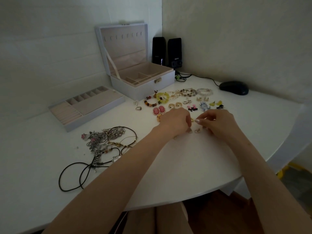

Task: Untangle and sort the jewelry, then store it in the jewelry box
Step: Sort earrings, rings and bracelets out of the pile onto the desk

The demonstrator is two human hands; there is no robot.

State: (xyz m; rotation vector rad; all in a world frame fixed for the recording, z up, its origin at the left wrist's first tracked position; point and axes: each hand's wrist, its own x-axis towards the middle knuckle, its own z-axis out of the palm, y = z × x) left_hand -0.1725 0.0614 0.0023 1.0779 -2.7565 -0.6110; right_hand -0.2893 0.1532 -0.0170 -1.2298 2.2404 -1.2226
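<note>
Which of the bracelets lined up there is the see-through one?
The clear bracelet at the row's right end, nearest the black mouse; the others are opaque, in browns, yellow and pearl.

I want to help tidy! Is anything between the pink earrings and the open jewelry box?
Only the brown bead bracelet lies flat between the pink earrings and the jewelry box; the lid is open.

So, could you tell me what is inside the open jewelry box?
Inside the jewelry box only bare pink dividers show, no jewelry; its front wall hides the nearest compartment floors.
</note>
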